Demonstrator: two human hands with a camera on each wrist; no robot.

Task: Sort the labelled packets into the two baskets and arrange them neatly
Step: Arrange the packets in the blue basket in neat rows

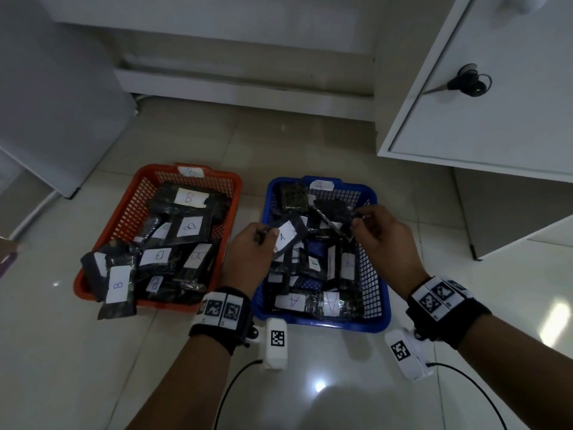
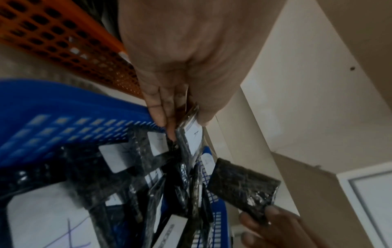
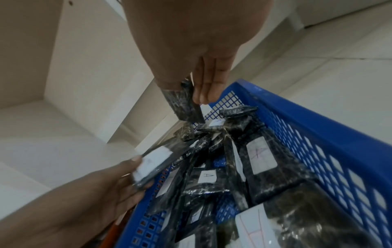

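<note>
Both hands over the blue plastic mesh basket [image 1: 379,274], tagged A. My left hand [image 1: 248,252] pinches a dark plastic-wrapped packet with a white A label [image 1: 286,235] above the basket's left rim. My right hand [image 1: 384,240] pinches a second dark wrapped packet [image 1: 336,217] by its edge, near the far end; its label doesn't show.

Judgement: stand each packet on edge, label up, in rows; the pile inside is jumbled. The orange plastic mesh basket [image 1: 124,218], tagged B, sits just left, packets heaped, one spilling over its near-left corner.

Glossy pale tiled floor [image 1: 310,141]. White cabinet door [image 1: 496,88] far right.
</note>
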